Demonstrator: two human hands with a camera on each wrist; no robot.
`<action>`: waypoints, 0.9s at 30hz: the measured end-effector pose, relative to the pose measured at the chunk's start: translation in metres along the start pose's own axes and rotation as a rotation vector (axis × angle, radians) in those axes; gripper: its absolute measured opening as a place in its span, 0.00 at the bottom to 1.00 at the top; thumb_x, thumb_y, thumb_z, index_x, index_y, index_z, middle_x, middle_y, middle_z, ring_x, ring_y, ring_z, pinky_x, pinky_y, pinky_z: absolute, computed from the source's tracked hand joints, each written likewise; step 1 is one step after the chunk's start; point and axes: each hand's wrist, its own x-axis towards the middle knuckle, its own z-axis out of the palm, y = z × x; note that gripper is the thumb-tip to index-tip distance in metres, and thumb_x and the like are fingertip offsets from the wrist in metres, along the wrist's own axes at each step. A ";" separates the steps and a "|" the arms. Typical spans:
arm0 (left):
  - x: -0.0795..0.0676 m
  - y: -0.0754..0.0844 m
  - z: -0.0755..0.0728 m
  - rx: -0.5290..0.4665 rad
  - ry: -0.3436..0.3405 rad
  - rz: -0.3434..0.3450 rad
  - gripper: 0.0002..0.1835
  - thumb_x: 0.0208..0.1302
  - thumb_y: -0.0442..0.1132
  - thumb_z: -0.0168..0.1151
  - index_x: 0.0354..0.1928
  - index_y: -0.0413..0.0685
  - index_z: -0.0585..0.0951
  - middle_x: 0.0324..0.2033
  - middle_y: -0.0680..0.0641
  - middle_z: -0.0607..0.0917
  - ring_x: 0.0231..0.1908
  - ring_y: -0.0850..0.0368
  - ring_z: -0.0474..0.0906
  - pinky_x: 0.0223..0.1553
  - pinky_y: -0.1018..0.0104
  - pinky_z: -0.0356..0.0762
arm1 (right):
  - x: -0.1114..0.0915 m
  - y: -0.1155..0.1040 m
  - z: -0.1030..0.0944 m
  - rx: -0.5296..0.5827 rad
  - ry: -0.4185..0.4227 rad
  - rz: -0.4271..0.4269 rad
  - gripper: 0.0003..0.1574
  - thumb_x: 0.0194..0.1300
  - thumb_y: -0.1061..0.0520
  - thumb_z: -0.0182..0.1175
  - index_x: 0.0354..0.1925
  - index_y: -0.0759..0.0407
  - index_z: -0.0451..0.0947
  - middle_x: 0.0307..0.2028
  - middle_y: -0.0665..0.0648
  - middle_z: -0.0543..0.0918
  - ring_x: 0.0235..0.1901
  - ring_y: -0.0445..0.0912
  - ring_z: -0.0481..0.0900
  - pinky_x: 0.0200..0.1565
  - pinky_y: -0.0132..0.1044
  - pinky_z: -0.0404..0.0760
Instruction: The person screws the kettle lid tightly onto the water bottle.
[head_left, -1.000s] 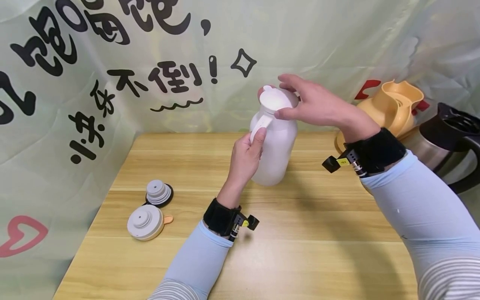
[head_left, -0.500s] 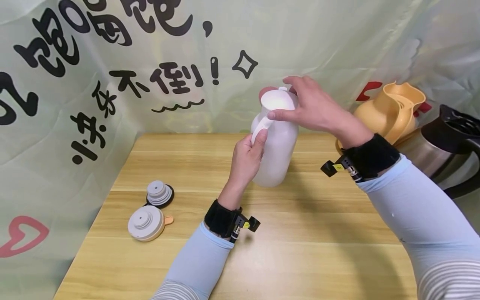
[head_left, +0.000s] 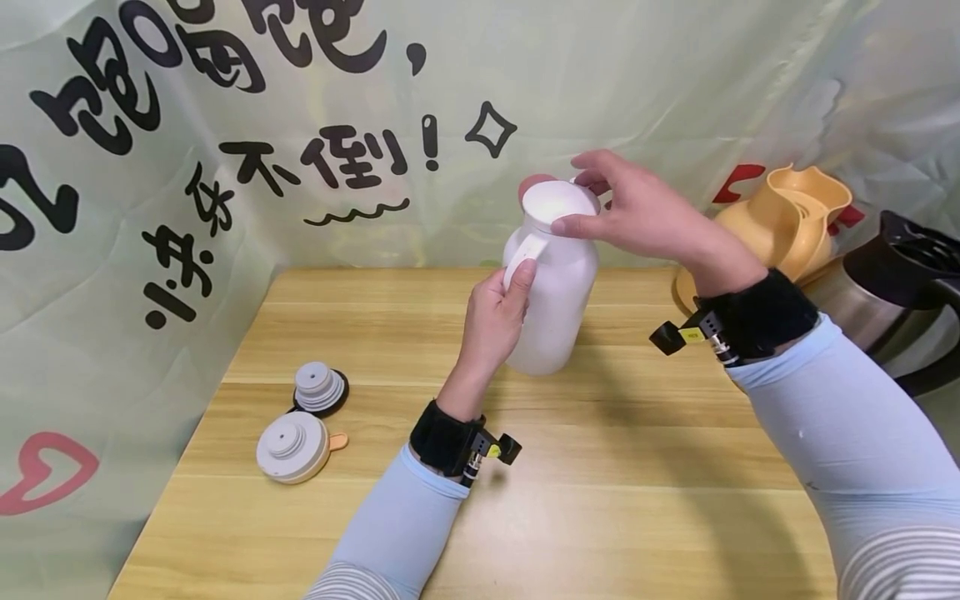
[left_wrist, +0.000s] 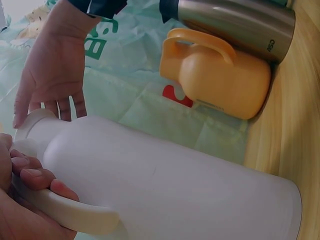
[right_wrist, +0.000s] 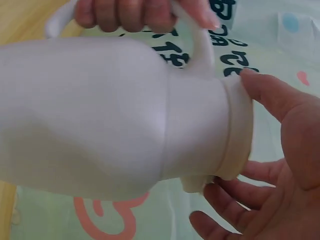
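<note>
A white thermos jug (head_left: 551,308) stands upright near the back of the table. My left hand (head_left: 491,321) grips its handle (head_left: 527,248), thumb on top; in the right wrist view the curled fingers (right_wrist: 131,12) wrap round that handle. At the jug's top, my right hand (head_left: 637,204) holds the round white lid (head_left: 558,202) by its rim. Its thumb (right_wrist: 265,90) presses the near side and the other fingers reach the far side. Part of the lid's edge is hidden behind those fingers. The jug's body (left_wrist: 175,185) fills much of the left wrist view.
Two grey stepped stoppers, a smaller one (head_left: 318,387) and a larger one (head_left: 292,447) with an orange tab, lie at the table's left. An orange jug (head_left: 780,221) and a steel jug with a black top (head_left: 862,292) stand at the right. A printed cloth (head_left: 645,83) hangs behind.
The lid has turned clockwise, its small tab passing from the left of the far edge towards the right. My right hand turned with it, then drew back slightly. My left hand stayed on the handle.
</note>
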 end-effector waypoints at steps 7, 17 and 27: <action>0.000 0.001 0.000 -0.009 -0.004 -0.018 0.25 0.71 0.55 0.52 0.21 0.44 0.71 0.15 0.48 0.69 0.19 0.53 0.65 0.21 0.64 0.62 | 0.004 0.001 0.012 -0.105 0.099 0.008 0.64 0.52 0.24 0.62 0.71 0.62 0.56 0.55 0.66 0.71 0.51 0.57 0.68 0.52 0.56 0.71; 0.000 0.001 0.001 -0.009 0.000 -0.014 0.26 0.71 0.55 0.52 0.20 0.43 0.70 0.14 0.48 0.68 0.18 0.53 0.65 0.20 0.65 0.61 | 0.008 -0.004 -0.004 -0.102 0.026 -0.085 0.56 0.58 0.31 0.62 0.73 0.52 0.52 0.70 0.62 0.60 0.67 0.59 0.56 0.63 0.63 0.59; 0.000 0.001 0.000 -0.002 -0.001 0.003 0.28 0.70 0.60 0.51 0.20 0.46 0.70 0.14 0.47 0.69 0.18 0.52 0.66 0.20 0.65 0.62 | 0.020 -0.004 -0.017 -0.041 -0.222 -0.073 0.53 0.59 0.37 0.64 0.74 0.45 0.50 0.69 0.55 0.65 0.65 0.52 0.63 0.64 0.58 0.61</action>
